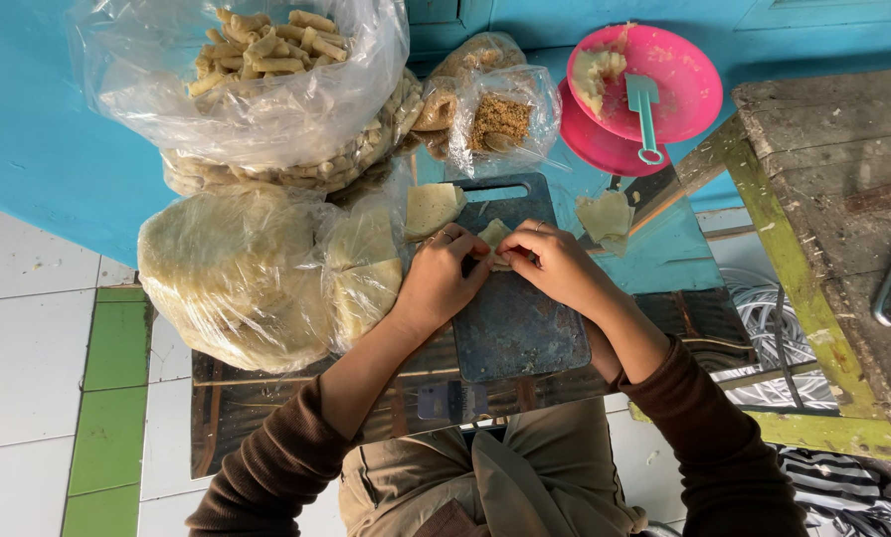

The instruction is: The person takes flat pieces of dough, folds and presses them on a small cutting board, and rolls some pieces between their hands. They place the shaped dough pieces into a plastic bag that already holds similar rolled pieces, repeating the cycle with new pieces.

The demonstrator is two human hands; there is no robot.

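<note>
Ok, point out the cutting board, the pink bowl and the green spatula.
cutting board [515,323]: head view, bare dark surface below the hands.
pink bowl [689,94]: head view, empty inner wall on the right.
green spatula [643,111]: head view, on its handle.

Both hands [500,268] on pastry wrapper [495,237]

sleeves [724,447]: dark brown, long, pushed up the forearms; trousers [525,467]: khaki, creased; left hand [436,278]: ring on one finger
</note>
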